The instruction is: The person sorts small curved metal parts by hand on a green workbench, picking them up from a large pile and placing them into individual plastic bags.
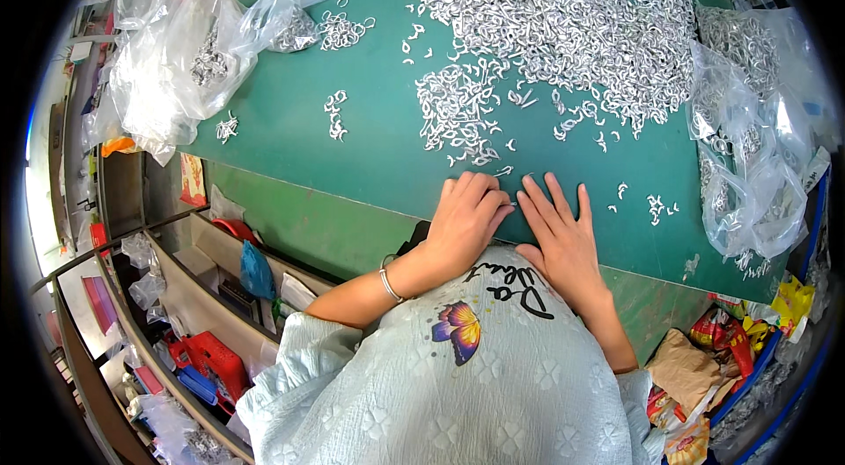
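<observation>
At the near edge of the green table (pixel 290 139), my left hand (pixel 465 219) is closed, thumb and fingers pinched together. A small silver metal piece (pixel 513 204) shows at its fingertips, mostly hidden. Beside it, my right hand (pixel 561 236) lies with fingers stretched out and apart over the tabletop; nothing shows in it. Just beyond my left hand is a small pile of curved silver metal pieces (pixel 458 109). A much larger heap of such pieces (pixel 572 16) spreads behind it. Several loose ones (pixel 656 208) lie to the right of my right hand.
Clear plastic bags (pixel 189 60) with metal parts stand at the left, more bags (pixel 757 166) at the right. Silver rings (pixel 343 30) and small clusters (pixel 335 115) lie left of the pile. Below left are shelves with a red basket (pixel 216 368); below right, a brown paper bag (pixel 682 370).
</observation>
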`<state>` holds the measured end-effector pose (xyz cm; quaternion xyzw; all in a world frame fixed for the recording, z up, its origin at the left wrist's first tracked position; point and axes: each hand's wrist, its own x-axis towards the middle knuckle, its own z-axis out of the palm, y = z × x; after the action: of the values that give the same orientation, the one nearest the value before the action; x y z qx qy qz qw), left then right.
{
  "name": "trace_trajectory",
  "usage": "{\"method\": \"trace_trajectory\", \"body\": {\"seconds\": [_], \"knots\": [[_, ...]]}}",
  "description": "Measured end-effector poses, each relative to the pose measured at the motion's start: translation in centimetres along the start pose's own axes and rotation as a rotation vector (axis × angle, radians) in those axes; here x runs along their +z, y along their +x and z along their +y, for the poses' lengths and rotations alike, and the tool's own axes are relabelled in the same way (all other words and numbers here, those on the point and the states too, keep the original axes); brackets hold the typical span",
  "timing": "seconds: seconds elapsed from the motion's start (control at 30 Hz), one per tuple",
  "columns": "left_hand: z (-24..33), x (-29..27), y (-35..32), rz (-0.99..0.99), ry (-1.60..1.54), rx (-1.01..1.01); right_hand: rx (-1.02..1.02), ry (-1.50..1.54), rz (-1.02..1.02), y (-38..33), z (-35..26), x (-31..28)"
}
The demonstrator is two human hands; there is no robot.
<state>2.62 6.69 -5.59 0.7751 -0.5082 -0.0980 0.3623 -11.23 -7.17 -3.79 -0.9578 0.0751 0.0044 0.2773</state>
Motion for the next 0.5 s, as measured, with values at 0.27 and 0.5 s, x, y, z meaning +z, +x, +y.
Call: {"method": "trace_trajectory", "body": {"seconds": [0.27, 0.5], "knots": [[-0.9, -0.9, -0.1, 0.125, -0.212, -0.117, 0.025, 0.132, 0.192, -0.5, 0.7, -0.4], [-1.4, -2.8, 1.4, 0.144, -0.098, -0.072, 0.026, 0.195, 0.363, -0.1, 1.0, 0.2]]}}
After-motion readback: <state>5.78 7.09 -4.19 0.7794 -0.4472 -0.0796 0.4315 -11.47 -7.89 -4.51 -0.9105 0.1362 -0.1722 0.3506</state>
